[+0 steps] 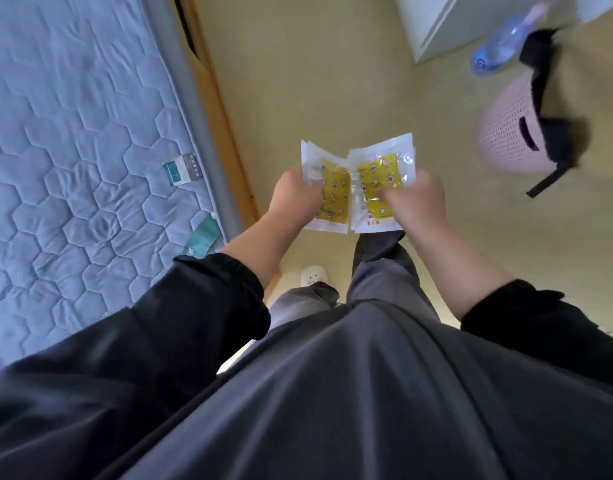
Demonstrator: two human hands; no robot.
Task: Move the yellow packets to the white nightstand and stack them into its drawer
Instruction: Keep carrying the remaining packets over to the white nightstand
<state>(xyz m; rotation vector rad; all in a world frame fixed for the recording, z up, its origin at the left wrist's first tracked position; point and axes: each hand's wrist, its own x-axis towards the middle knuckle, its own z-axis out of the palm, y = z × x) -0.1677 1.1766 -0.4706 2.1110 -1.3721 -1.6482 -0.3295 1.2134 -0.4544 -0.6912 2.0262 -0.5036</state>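
Nearest to us, black sleeves (201, 306) are pushed up both forearms, and a dark grey top (350, 393) fills the bottom of the view. Both bare forearms reach forward and slightly inward, so the hands meet side by side in front of the body.

The left hand (294, 192) has its fingers curled round the left edge of the left stack (334, 188) of yellow packets and grips it. The right hand (412, 202) grips the right stack (381, 171) the same way, fingers curled over its lower right part. The stacks are held in the air with their inner edges touching or slightly overlapping; we cannot tell which. Their white borders fan out a little at the top, so each hand holds several packets, though we cannot count them.

Below the hands we see grey trouser legs (381, 271), one stepped forward under the packets, and a white slipper (313, 276) on the yellowish floor (315, 81).

To the left lies a quilted mattress (73, 133) on a wooden bed frame (222, 109). Near its edge sit a small box (184, 169) and a teal packet (203, 240), well apart from the hands.

Farther off to the right stands a pink basket (506, 143) with a black strap (544, 98) draped over it. Beyond it lies a blurred clear bottle (506, 39), just beside white furniture (454, 22) at the top edge; we cannot tell whether that is the nightstand. The floor between hands and furniture is open, with the basket off to the right.
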